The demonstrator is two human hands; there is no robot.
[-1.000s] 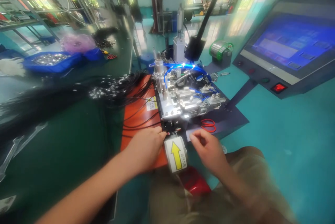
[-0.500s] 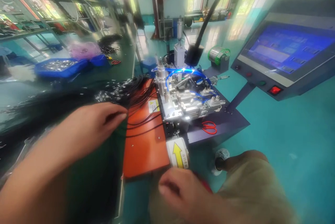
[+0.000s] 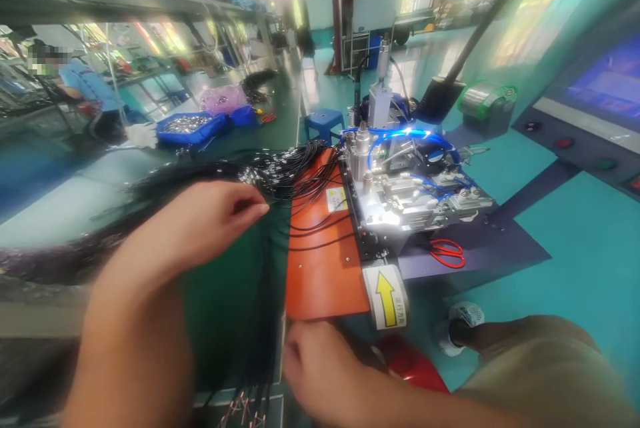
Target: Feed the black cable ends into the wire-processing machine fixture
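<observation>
My left hand (image 3: pixel 227 218) is over the green table mat (image 3: pixel 215 308), thumb and fingertips pressed together. Whatever they pinch, if anything, I cannot make out. Just right of it, black cables (image 3: pixel 320 248) reach across an orange plate (image 3: pixel 325 288) into a metal machine (image 3: pixel 395 195) with blue air tubes. My right hand (image 3: pixel 317 361) is closed at the plate's near edge, its grip hidden. Between my hands, a strand of black cables (image 3: pixel 257 321) runs down the mat to copper-coloured ends at the bottom. A larger black cable bundle (image 3: pixel 200 175) lies beyond my left hand.
A blue tray (image 3: pixel 190 127) of small metal parts stands on the bench. Red-handled scissors (image 3: pixel 447 253) lie on the machine's base. A control screen (image 3: pixel 610 88) is at right, a blue stool (image 3: pixel 324 125) behind. A person in blue (image 3: pixel 95 85) is at far left.
The view has swung left, so the machine sits further right. My right hand has moved left relative to the plate. The cable strand with copper-coloured ends now shows between my hands.
</observation>
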